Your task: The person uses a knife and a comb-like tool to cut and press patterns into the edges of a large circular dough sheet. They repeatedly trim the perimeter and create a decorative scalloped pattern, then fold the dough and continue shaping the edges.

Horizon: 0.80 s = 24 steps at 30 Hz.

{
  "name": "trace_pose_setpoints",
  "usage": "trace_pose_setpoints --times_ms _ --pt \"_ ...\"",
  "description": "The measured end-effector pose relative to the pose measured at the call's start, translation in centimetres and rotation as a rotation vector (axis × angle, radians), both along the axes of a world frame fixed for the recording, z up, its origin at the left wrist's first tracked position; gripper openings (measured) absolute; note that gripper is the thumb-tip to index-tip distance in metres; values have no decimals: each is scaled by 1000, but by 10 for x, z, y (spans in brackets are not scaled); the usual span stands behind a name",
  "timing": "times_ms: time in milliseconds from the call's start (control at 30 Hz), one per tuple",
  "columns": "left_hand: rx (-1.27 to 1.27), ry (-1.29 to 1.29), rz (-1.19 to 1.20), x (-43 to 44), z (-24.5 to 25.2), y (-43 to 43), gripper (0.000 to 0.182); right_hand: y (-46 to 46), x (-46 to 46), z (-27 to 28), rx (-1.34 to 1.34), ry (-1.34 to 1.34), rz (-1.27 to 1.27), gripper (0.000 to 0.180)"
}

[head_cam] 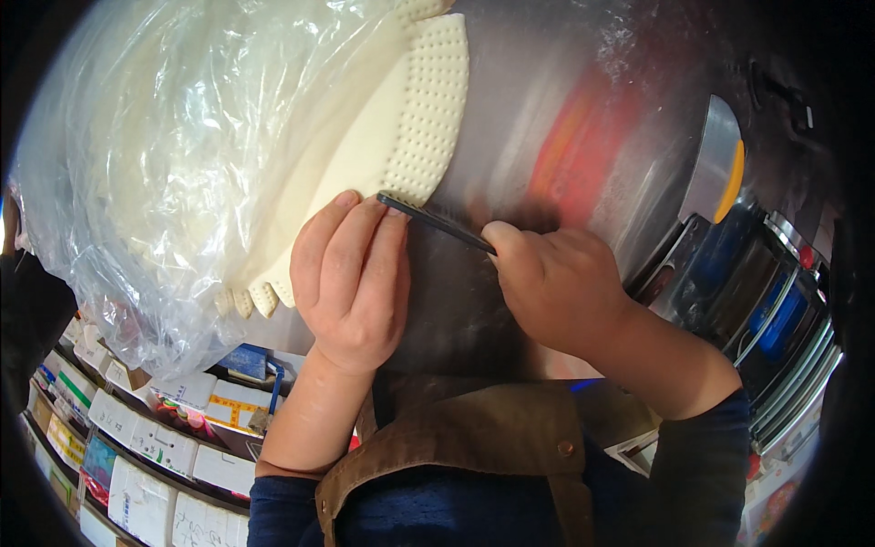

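Observation:
A pale sheet of dough [366, 140] lies on a metal worktop, its curved right edge marked with rows of small dents. My left hand [352, 273] rests on its lower edge with the fingertips bunched together. My right hand [547, 273] grips a thin black comb [437, 222], whose tip touches the dough's edge beside my left fingertips. Clear plastic film [184, 157] covers much of the dough. Small dented, petal-like edges [263, 297] stick out below the film.
A scraper with a yellow grip [718, 164] lies at the worktop's right side. Racks with metal trays [800, 390] stand at the lower right. Several white boxes [160, 444] fill shelves at the lower left, near a blue dustpan-like item [245, 361].

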<state>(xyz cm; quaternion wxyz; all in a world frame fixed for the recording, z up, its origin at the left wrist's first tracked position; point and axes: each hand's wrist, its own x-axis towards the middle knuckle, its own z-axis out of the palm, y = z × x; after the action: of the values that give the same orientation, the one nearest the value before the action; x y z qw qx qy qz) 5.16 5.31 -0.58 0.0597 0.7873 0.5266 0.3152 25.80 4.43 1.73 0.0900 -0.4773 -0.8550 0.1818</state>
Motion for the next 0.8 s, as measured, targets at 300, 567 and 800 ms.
trace_pose_setpoints --times_ms 300,567,800 --pt "-19 -17 -6 -2 1 0 25 -2 -5 3 -41 -75 0 26" --pt "-1 -6 5 -6 2 -2 25 -9 -9 2 -9 36 -9 31" --pt "3 -24 -1 -6 0 -2 27 -14 -16 2 -38 -124 -24 28"
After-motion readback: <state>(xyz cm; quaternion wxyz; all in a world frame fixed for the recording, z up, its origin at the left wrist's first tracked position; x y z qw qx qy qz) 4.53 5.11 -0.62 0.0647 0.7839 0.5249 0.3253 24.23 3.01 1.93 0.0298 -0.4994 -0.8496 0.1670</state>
